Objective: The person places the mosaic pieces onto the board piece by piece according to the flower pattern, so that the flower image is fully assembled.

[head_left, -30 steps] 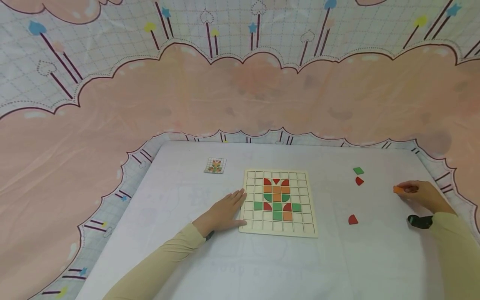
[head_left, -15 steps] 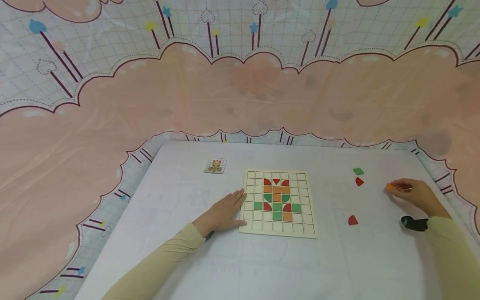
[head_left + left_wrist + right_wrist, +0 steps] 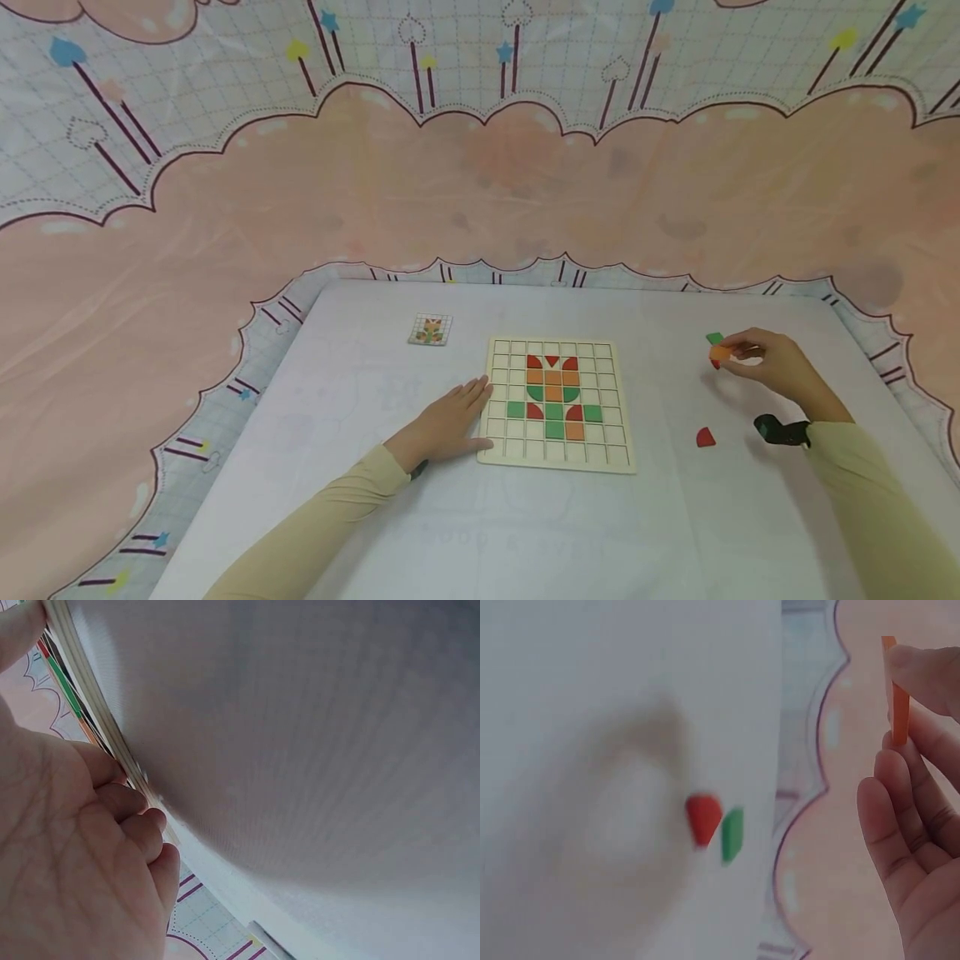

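Observation:
Between thumb and fingers my right hand [image 3: 776, 367] pinches an orange square tile [image 3: 898, 694], lifted off the table. In the head view this hand is over the right side, partly covering a red quarter-round tile [image 3: 703, 817] beside a green tile [image 3: 733, 835]. My left hand [image 3: 448, 421] rests along the left edge of a cream grid board [image 3: 517, 454], fingers straight and touching it. On the board lies a pattern of red, orange and green tiles [image 3: 553, 393]. A second red quarter-round tile [image 3: 705, 437] lies nearer, between board and right sleeve.
A small card [image 3: 430, 329] printed with a coloured grid pattern lies behind the board to the left. Everything rests on a white-covered table [image 3: 360, 350]. Beyond its far edge hangs a patterned pink cloth [image 3: 450, 192].
My right hand has moved left with the orange square tile, from the table's right side to above the red and green tiles. The left hand and the board stay put.

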Tool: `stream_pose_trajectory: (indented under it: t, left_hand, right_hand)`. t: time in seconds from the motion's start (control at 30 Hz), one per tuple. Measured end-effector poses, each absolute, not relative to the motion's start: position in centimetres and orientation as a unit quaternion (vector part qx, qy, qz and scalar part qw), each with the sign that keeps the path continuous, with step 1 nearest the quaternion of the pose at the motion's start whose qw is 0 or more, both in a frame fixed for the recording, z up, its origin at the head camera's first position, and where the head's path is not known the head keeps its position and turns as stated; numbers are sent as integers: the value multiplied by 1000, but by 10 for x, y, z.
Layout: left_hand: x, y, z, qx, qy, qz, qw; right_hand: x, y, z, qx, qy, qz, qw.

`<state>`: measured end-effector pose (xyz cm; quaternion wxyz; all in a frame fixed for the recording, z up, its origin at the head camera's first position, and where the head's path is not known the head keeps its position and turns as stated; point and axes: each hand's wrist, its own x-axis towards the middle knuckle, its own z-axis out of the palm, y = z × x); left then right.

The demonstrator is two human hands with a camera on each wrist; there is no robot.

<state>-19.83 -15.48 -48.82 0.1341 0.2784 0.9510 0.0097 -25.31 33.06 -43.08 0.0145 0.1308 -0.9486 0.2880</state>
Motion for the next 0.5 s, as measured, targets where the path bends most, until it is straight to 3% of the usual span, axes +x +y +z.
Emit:
stream_pose_trajectory:
  t: [0.23,0.5]
  left_hand:
    - [-199,-155,-488,280,951,9,132]
    - [-198,-154,-487,282,951,5,127]
  right_hand:
    - [-251,289,-422,193,-935,297,31]
    - [-245,233,-427,229,-919,321,-11]
